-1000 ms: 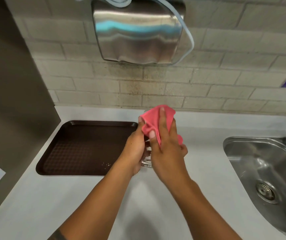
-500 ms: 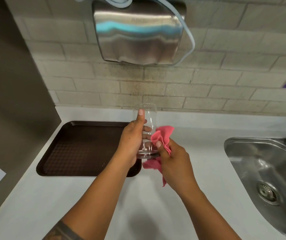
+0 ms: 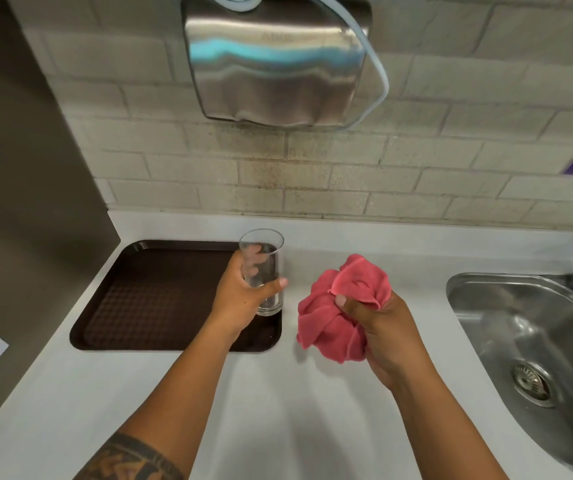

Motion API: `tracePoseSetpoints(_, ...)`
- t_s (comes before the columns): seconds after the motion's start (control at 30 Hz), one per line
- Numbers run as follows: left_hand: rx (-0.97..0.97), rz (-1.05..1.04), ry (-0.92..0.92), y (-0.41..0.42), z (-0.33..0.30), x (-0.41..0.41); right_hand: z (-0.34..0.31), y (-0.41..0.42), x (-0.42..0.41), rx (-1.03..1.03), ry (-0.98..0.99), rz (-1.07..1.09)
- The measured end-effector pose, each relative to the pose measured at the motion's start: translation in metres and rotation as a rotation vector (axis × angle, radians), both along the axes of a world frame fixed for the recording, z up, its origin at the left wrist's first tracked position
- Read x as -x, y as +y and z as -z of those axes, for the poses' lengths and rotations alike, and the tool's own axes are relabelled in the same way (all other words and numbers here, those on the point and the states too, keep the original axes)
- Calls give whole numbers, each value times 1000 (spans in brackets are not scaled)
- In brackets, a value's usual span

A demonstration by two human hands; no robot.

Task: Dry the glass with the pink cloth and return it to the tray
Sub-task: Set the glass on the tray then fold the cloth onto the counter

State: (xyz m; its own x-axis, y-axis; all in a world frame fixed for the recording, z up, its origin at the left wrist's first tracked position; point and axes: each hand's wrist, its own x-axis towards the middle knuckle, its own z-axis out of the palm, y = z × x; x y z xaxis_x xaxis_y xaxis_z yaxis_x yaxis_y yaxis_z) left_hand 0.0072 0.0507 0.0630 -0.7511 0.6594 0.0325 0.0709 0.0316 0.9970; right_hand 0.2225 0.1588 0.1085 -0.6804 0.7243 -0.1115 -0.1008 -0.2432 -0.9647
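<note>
White counter (image 3: 278, 410) fills centre; brown tray (image 3: 146, 299) mid-left, steel sink (image 3: 520, 341) right, tiled wall up top. Left hand (image 3: 240, 299) wraps upright glass (image 3: 262, 271) w/ curled fingers; right hand (image 3: 385, 330) fists bunched pink cloth (image 3: 333, 323).

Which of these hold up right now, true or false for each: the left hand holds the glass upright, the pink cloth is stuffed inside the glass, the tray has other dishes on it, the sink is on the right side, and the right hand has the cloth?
1. The left hand holds the glass upright. True.
2. The pink cloth is stuffed inside the glass. False: it is bunched up beside the glass, apart from it.
3. The tray carries other dishes. False: no dishes lie on it.
4. The sink is on the right. True.
5. The right hand grips the cloth. True.
</note>
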Motion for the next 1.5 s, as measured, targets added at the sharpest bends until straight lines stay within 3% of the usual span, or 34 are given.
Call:
tracePoseSetpoints(0.2,128,-51,42,0,38,12,-8,7,3,-19,-59,41)
tracePoseSetpoints(0.37,238,-113,86,-3,56,17,-19,12,8,-36,1,-10)
tracePoseSetpoints(0.57,292,-114,65,-5,30,17,-26,19,15,-5,92,-152)
tracePoseSetpoints(0.63,234,-177,139,-6,-1,9,-34,22,15,44,117,-203)
tracePoseSetpoints(0.7,60,-141,229,-5,-33,-1,-45,27,17,109,148,-256)
tracePoseSetpoints(0.77,-71,149,130,-3,-60,-9,-59,31,22,223,181,-293)
tracePoseSetpoints(0.87,-45,547,-206,0,-84,-24,-68,39,32,526,160,-310)
tracePoseSetpoints(0.97,-21,495,-415,2,-86,-32,-60,47,30,733,156,-317)
tracePoseSetpoints(1.1,4,378,-477,6,-84,-36,-43,42,13,928,351,-429)
tracePoseSetpoints(1.2,7,384,-545,9,-88,-34,-44,41,9,847,401,-464)
tracePoseSetpoints(1.3,143,459,-511,15,-90,-28,-51,48,11,718,434,-477)
tracePoseSetpoints(1.4,279,403,-359,22,-89,-29,-65,53,15,379,167,-564)
tracePoseSetpoints(1.5,197,281,-361,26,-86,-28,-72,64,18,213,-6,-562)
